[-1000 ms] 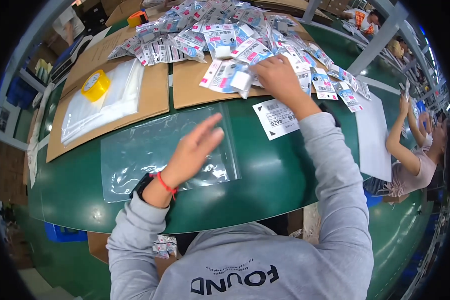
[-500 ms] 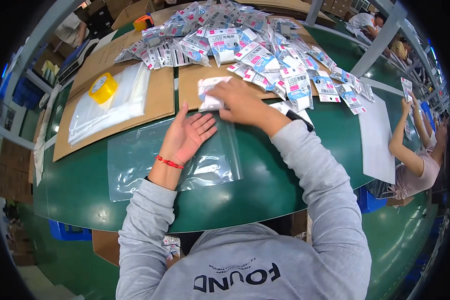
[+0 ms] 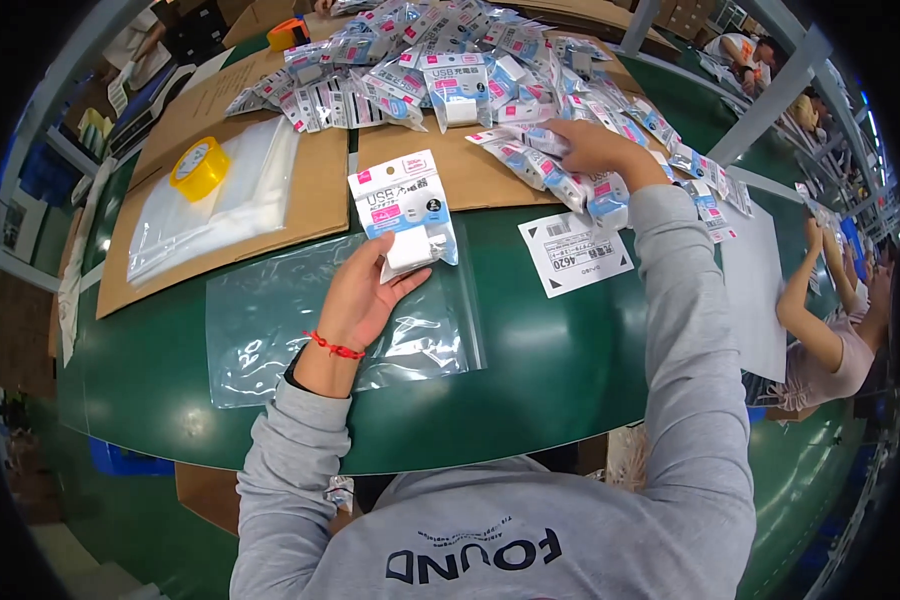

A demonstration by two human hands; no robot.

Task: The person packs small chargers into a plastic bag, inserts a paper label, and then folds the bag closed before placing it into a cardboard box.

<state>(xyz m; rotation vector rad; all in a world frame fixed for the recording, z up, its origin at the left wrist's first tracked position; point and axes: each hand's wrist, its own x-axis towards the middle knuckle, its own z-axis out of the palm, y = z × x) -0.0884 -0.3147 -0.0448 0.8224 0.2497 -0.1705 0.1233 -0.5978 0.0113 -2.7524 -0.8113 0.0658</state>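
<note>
Upright over the table's middle, my left hand (image 3: 363, 298) pinches the lower edge of a packaged USB charger (image 3: 402, 207), a clear bag with a printed header card and a white adapter inside. Farther off to the right, my right hand (image 3: 602, 152) reaches into a heap of similar packages (image 3: 460, 60). Its fingers close on the end of one charger pack (image 3: 536, 138) at the heap's near edge; the fingertips are partly hidden. Below my left hand, a large clear plastic bag (image 3: 270, 345) lies flat on the green table (image 3: 530, 400).
A white printed label sheet (image 3: 574, 256) lies right of the bag. Left, cardboard (image 3: 325, 195) bears stacked clear bags (image 3: 155, 245) and a yellow tape roll (image 3: 200, 170). An orange tape roll (image 3: 288, 35) stands farther back. A co-worker (image 3: 820, 350) sits at the right.
My left hand, open and palm up before, now holds a charger pack. My right hand has left the pack near it and moved right to the heap, uncovering the label sheet.
</note>
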